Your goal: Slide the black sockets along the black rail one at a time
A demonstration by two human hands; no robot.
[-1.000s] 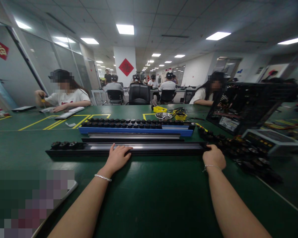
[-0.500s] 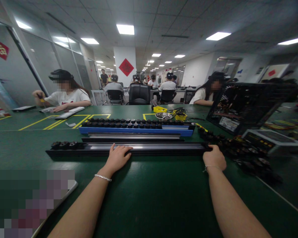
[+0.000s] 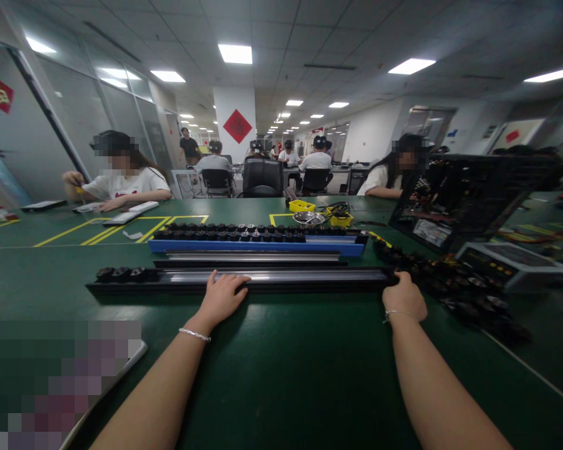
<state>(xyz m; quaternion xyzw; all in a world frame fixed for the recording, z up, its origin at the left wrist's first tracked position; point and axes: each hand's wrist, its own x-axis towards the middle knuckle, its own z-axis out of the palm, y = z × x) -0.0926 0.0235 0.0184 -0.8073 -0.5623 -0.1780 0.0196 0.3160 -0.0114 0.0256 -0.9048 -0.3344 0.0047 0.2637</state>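
A long black rail point(image 3: 300, 277) with a shiny metal channel lies crosswise on the green table. Several small black parts point(image 3: 121, 274) sit in its left end. My left hand point(image 3: 223, 297) rests over the rail's near edge, left of the middle, with fingers stretched and spread. At the rail's right end my right hand point(image 3: 406, 298) is closed, fingers curled and pressed against the end. What those fingers pinch is mostly hidden. Close to that hand, on its right, lies a heap of black parts point(image 3: 478, 300).
Behind the rail are a shorter metal-topped rail point(image 3: 253, 257) and a blue rail point(image 3: 258, 248) bearing rows of black parts. Farther back stand a metal dish point(image 3: 308, 218) and yellow trays point(image 3: 302, 205). A black computer case point(image 3: 469, 200) rises at right. Co-workers sit across the table.
Both hands and the rail keep their places. The view has shifted very slightly. In the far background, a standing person has moved a little.
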